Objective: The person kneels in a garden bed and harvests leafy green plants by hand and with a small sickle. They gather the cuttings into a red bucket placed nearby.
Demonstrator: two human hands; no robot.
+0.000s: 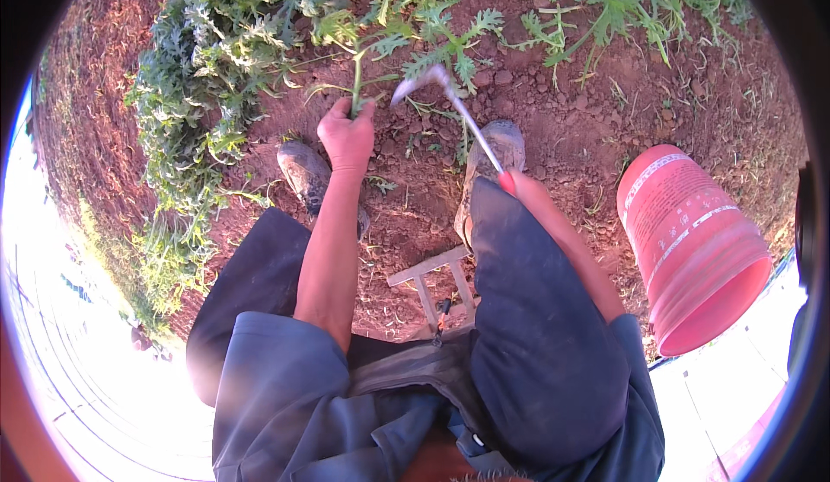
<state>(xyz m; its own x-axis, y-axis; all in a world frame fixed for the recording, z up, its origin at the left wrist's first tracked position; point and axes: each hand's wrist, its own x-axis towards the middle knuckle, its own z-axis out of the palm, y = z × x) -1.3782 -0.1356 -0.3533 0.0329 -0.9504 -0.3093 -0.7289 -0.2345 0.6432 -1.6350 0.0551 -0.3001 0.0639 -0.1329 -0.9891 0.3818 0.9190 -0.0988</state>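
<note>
My left hand (347, 135) is closed around the stem of a leafy green plant (356, 70), whose lobed leaves spread beyond the fist. In my right hand (528, 190) is the red grip of a small hand hoe (473, 122) with a thin metal shaft. Its angled blade, slightly blurred, hovers over the soil to the right of the held stem. Rooted-looking green plants (454, 47) with jagged leaves stand just past the blade. Part of my right hand is hidden behind my knee.
A pink plastic bucket (687, 222) bearing writing lies tipped on its side at the right. A heap of leafy greens (201, 60) covers the left. Two muddy shoes (301, 171) rest on reddish soil (415, 222). Between my legs is a low stool frame (431, 268).
</note>
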